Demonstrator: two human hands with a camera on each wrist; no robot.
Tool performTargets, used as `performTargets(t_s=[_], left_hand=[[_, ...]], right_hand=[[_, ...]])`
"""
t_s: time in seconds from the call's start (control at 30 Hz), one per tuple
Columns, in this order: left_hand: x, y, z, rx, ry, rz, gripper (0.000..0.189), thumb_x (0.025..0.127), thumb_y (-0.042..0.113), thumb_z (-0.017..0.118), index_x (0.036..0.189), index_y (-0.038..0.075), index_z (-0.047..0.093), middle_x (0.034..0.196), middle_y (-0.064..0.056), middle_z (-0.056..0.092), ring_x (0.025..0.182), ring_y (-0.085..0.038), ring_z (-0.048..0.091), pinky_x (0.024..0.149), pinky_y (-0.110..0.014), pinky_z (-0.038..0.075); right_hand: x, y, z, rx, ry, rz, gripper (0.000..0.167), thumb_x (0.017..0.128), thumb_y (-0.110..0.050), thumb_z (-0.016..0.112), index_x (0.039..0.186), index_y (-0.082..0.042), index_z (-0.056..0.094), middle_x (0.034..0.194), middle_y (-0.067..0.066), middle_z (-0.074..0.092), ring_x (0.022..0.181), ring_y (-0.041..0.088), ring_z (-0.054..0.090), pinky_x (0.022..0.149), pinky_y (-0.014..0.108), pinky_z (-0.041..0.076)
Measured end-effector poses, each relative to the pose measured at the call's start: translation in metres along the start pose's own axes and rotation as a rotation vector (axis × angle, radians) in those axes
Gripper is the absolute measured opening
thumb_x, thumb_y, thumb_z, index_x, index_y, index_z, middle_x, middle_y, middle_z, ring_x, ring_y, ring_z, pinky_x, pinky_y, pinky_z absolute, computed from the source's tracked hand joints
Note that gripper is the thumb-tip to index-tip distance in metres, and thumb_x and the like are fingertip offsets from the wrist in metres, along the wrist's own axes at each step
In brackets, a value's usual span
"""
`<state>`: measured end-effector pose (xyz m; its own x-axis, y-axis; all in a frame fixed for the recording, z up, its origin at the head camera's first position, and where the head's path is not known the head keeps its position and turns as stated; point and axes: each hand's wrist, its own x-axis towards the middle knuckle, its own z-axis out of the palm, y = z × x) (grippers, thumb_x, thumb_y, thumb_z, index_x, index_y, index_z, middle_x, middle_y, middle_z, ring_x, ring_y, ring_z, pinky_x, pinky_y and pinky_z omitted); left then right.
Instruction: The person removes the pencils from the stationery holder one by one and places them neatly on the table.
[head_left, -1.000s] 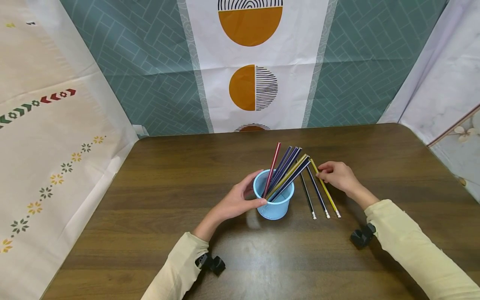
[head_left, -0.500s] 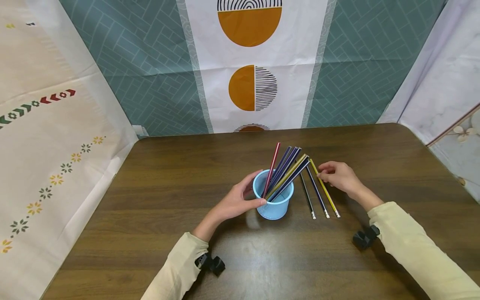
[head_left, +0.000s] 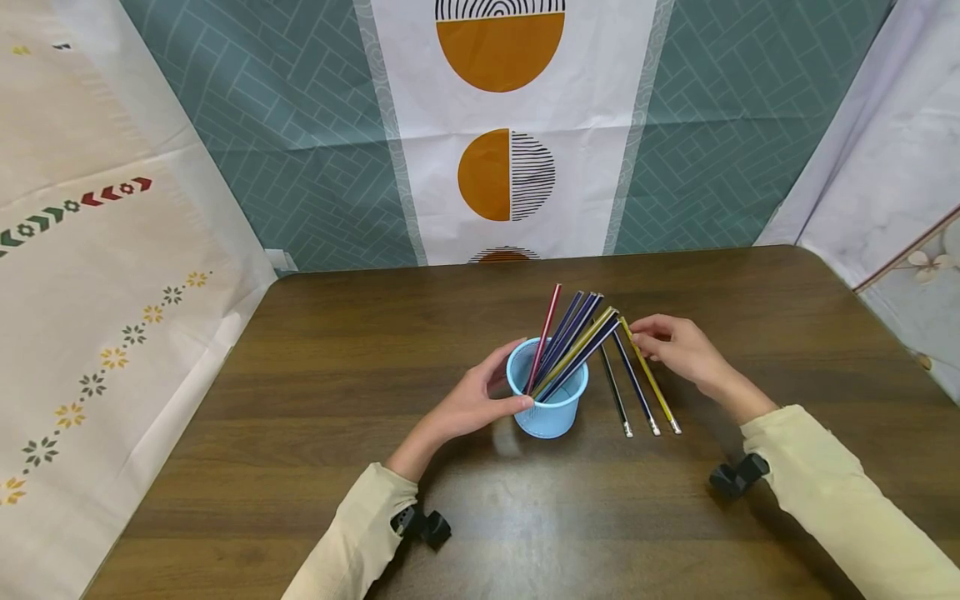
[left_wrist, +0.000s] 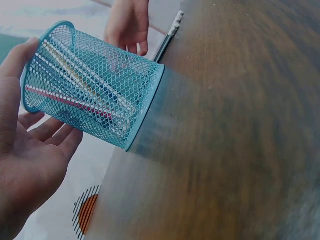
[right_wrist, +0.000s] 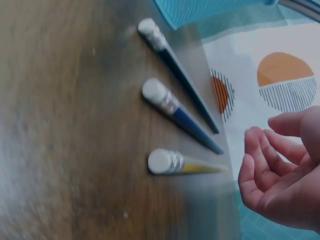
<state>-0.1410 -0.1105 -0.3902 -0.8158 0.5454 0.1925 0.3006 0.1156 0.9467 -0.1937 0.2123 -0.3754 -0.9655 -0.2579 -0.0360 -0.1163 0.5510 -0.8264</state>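
My left hand [head_left: 476, 396] holds a light blue mesh pencil cup [head_left: 547, 422], thumb on the near rim and fingers round the far left side. The cup stands upright on the table. Leaning to the right inside it are a red pencil [head_left: 545, 329], a gold one [head_left: 592, 342] and several dark blue ones. Right of the cup lie three pencils with white erasers toward me: dark green [head_left: 615, 392], dark blue [head_left: 636, 385] and yellow [head_left: 657, 392]. My right hand [head_left: 681, 350] has its fingertips right at the yellow pencil's far end, fingers loosely bent.
The brown wooden table [head_left: 337, 375] runs back to a teal and white patterned cloth [head_left: 315, 183]. A cream embroidered cloth [head_left: 97, 333] hangs on the left, and a pale floral one [head_left: 900, 167] on the right. Each wrist bears a small black camera.
The right wrist and sleeve have shifted slightly right, while the fingertips have edged a little toward the far end of the yellow pencil. Left hand, cup and pencils stay put.
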Motion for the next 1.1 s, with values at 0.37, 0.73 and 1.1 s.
performTargets(t_s=[0.37,0.73,1.1], left_hand=[[0.001,-0.001,0.0,0.001,-0.005,-0.002,0.078,0.088,0.022,0.073,0.151,0.008,0.029,0.146,-0.013,0.041,0.13,-0.025,0.044,0.105,-0.037,0.038],[0.0,-0.001,0.0,-0.009,-0.006,0.004,0.077,0.088,0.02,0.073,0.151,0.008,0.029,0.146,-0.013,0.04,0.131,-0.024,0.043,0.105,-0.037,0.037],[0.001,-0.002,0.0,-0.005,-0.002,0.002,0.078,0.088,0.022,0.073,0.151,0.007,0.029,0.146,-0.011,0.041,0.13,-0.024,0.044,0.105,-0.036,0.038]], right_hand=[[-0.012,-0.017,0.007,0.109,-0.088,-0.077,0.037,0.097,-0.02,0.061,0.122,0.007,0.058,0.112,0.022,0.063,0.099,0.034,0.061,0.079,0.031,0.054],[-0.022,-0.036,0.017,0.298,-0.16,-0.137,0.03,0.092,-0.01,0.066,0.114,0.011,0.061,0.112,0.028,0.06,0.091,0.032,0.061,0.078,0.035,0.055],[-0.024,-0.045,0.024,0.367,-0.158,-0.128,0.03,0.09,-0.007,0.068,0.112,0.011,0.061,0.101,0.012,0.066,0.087,0.029,0.059,0.076,0.033,0.054]])
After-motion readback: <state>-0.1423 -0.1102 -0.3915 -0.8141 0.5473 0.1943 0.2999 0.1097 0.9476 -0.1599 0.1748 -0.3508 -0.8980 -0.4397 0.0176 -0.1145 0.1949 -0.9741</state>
